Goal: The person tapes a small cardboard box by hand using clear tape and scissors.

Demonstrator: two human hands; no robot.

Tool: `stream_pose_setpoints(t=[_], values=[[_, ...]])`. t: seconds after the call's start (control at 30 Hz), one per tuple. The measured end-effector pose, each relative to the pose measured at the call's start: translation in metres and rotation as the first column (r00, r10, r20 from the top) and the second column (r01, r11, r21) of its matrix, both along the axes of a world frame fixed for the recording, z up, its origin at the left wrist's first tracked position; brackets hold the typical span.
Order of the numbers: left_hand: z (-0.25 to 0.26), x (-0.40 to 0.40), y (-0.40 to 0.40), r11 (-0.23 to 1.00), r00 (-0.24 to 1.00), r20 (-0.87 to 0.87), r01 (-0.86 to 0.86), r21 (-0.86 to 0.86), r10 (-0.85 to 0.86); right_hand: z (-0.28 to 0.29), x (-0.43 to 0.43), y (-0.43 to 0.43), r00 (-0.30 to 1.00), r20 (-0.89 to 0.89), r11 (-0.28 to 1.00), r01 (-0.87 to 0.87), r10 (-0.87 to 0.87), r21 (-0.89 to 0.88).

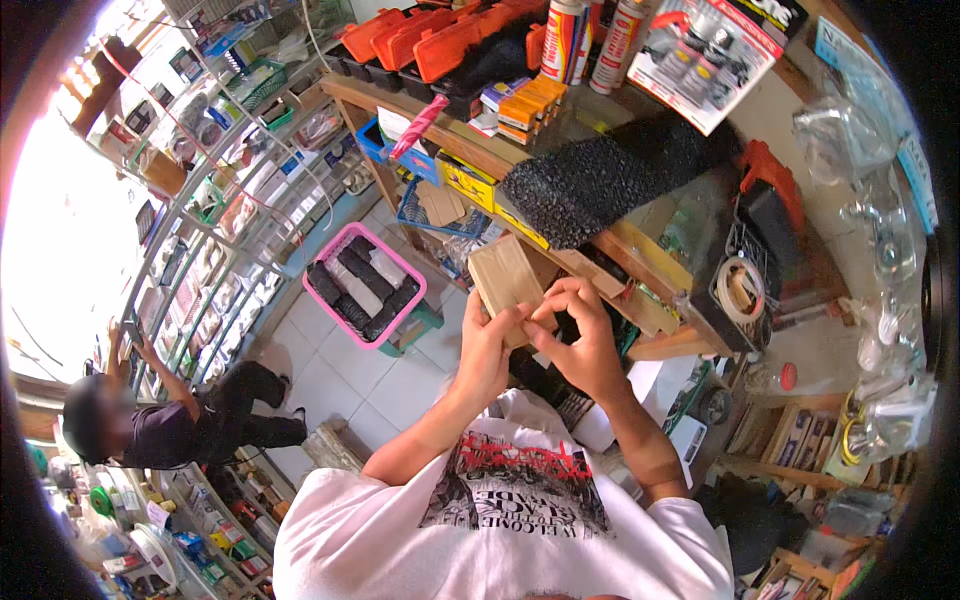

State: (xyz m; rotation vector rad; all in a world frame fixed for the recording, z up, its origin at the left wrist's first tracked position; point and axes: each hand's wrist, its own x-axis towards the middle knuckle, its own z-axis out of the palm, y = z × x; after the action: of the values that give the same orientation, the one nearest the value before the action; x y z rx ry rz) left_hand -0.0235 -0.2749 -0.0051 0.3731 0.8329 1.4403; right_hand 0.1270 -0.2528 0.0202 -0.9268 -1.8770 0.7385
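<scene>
A tan, block-shaped package [504, 271] with a slightly glossy surface, seemingly wrapped in brown tape, is tilted in front of my chest. My left hand [481, 352] grips its near left side, thumb laid across the top. The thumb and bent forefinger of my right hand [576, 330] pinch at its near right edge. Whether they hold a loose bit of wrapping is too small to tell. Just beyond the package stands a wood-framed glass counter [442, 124], with a black, glittery wrapped bundle [592, 180] on top.
A pink basket [307, 281] of black and pale wrapped packs rests on a green stool [420, 330]. Orange-lidded cases [450, 49], sealant tubes [561, 41] and small orange boxes [525, 109] crowd the counter. At left, another person [165, 427] holds a phone beside glass shelving [225, 217].
</scene>
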Motion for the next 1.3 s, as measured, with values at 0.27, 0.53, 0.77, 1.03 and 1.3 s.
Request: stream_pose_setpoints(t=[0.27, 0.53, 0.77, 1.03, 1.3], values=[[0.021, 0.013, 0.008, 0.994, 1.000, 0.013, -0.013, 0.105, 0.012, 0.005, 0.004, -0.019, 0.954, -0.033, 0.861, 0.284, -0.299, 0.423], [0.038, 0.020, 0.016, 0.983, 0.998, -0.012, 0.057, 0.173, -0.055, 0.028, 0.036, -0.022, 0.951, 0.191, 0.768, 0.068, -0.243, 0.637], [0.054, 0.018, 0.015, 0.981, 0.996, 0.003, 0.088, 0.172, -0.090, 0.061, 0.040, -0.028, 0.893, 0.383, 0.711, -0.110, -0.236, 0.695], [0.050, 0.009, 0.015, 0.983, 0.995, 0.046, 0.076, 0.170, -0.085, 0.057, 0.034, -0.020, 0.854, 0.477, 0.774, -0.154, -0.208, 0.614], [0.048, 0.006, 0.012, 0.977, 0.998, 0.043, 0.042, 0.207, -0.052, 0.046, 0.031, -0.012, 0.864, 0.448, 0.721, -0.156, -0.232, 0.675]])
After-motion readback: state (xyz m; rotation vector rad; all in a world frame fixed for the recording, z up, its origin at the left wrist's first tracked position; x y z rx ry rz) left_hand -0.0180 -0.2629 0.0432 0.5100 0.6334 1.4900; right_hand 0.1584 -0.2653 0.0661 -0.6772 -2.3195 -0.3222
